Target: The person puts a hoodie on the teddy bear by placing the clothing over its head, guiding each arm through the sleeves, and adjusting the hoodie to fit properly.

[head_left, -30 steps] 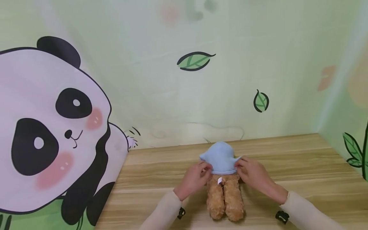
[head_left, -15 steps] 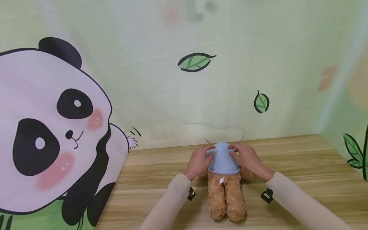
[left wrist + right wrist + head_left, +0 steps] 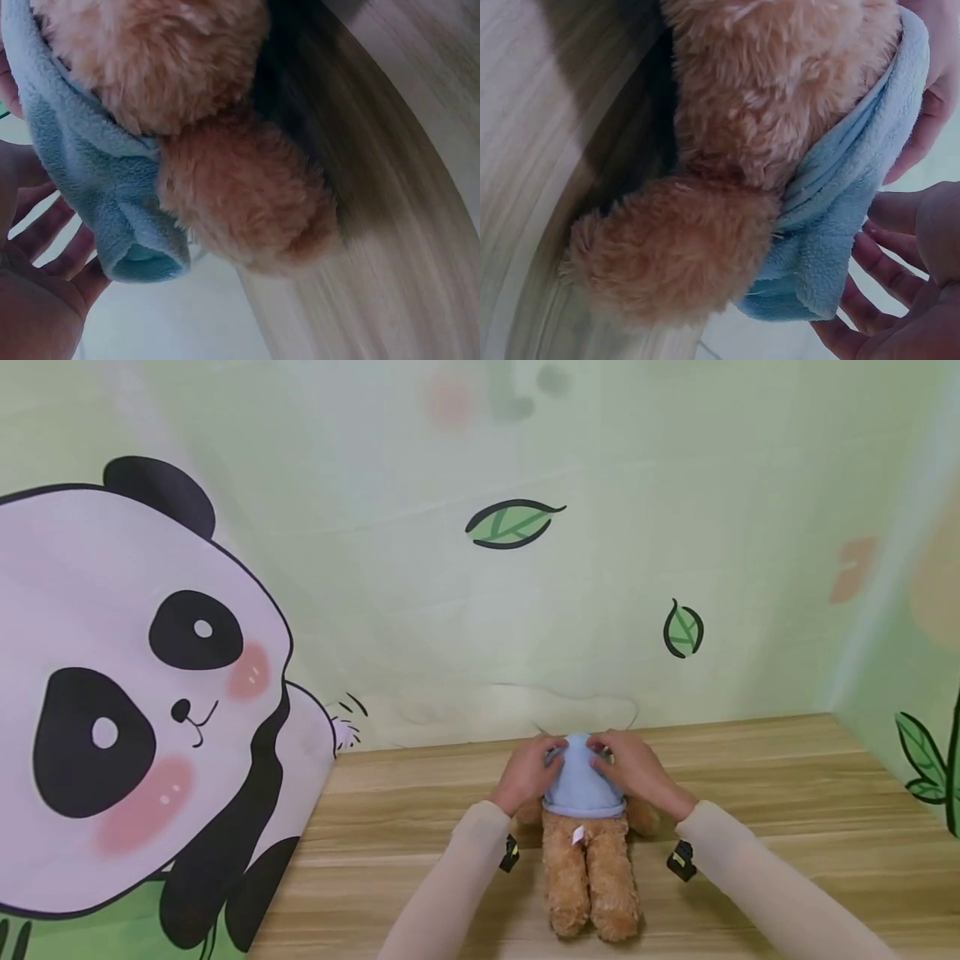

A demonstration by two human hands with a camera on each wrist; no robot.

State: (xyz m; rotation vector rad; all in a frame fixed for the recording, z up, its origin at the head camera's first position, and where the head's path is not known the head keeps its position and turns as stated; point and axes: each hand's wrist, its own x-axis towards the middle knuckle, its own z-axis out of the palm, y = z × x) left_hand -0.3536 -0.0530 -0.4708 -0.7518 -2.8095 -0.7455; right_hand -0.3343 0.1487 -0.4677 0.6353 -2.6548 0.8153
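Note:
In the head view a brown plush toy point(image 3: 588, 877) lies on the wooden table, legs toward me, a small white tag point(image 3: 577, 835) between them. A light blue fleece garment point(image 3: 583, 793) covers its upper part; its head does not show. My left hand point(image 3: 527, 771) touches the garment's upper left side, thumb and index tips apart. Opposite, my right hand point(image 3: 633, 768) touches the upper right side in the same way. In the wrist views the fingers are loosely spread next to the garment's sleeves point(image 3: 142, 232), and a furry limb point(image 3: 682, 255) sticks out below the cloth.
A wood-grain table point(image 3: 787, 810) extends to both sides of the toy. Behind it rises a pale green backdrop point(image 3: 375, 568) printed with leaves and a large panda point(image 3: 210, 718) at the left. Black wrist cameras point(image 3: 681, 860) sit on both wrists.
Both hands have left the garment's lower sides and moved up and inward to its top. The pulled-out sleeve ends are now hidden by the hands, and the toy's side limbs show.

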